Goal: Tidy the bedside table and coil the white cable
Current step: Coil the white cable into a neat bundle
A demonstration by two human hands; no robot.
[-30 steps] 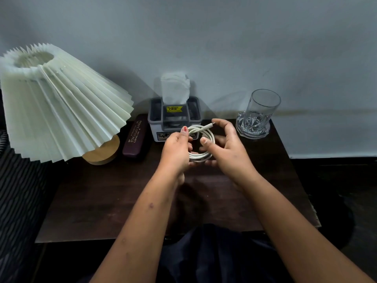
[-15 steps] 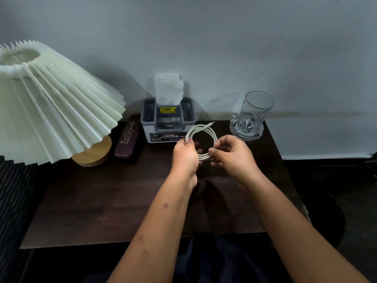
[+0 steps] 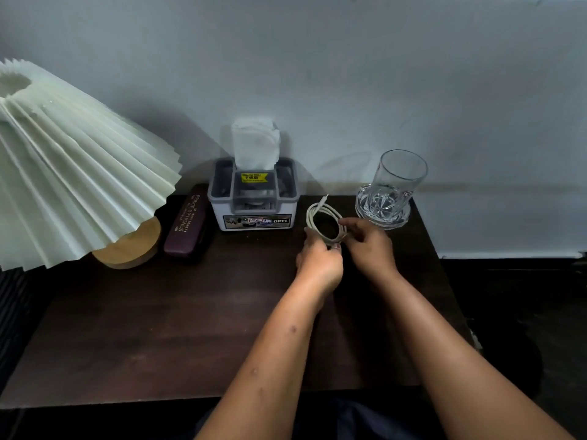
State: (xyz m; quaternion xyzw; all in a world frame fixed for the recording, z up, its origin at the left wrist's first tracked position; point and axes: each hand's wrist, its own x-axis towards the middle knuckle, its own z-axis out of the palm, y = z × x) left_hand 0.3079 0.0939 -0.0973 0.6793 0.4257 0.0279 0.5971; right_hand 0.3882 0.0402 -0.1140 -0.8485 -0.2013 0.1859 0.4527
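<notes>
Cable: coiled, held beyond both hands, plug end pointing far
Left hand: pinched on near rim
Right hand: pinched on right rim, nearer glass

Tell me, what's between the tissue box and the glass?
In the head view, the coiled white cable sits between the tissue box and the glass, held by the left hand and right hand.

Lamp shade cut off at left edge, cable lower loop hidden behind fingers
</notes>
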